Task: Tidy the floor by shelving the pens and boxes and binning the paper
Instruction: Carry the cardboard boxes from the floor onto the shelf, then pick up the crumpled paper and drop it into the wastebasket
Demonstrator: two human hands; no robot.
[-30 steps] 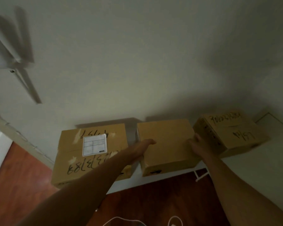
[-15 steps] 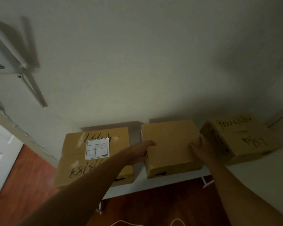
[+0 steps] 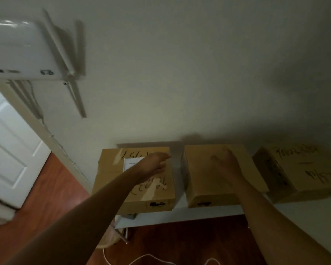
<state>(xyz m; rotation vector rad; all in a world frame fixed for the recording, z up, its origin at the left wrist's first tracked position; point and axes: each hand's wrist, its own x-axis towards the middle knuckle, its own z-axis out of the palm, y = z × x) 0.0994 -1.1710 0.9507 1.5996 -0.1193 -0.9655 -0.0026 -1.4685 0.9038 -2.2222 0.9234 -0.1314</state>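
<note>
Boxes in a row on the white shelf, both hands off the middle box's sides.
Left hand, open, over the labelled box; right hand, open and flat, on the middle box. All closed, contents hidden; third box cut off, scrawl unreadable.

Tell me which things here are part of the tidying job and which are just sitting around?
Part of the job:
- labelled box
- plain middle box
- scribbled box
- white shelf holding them
- left hand, right hand

Just around:
- white door
- white cable on the floor
</note>
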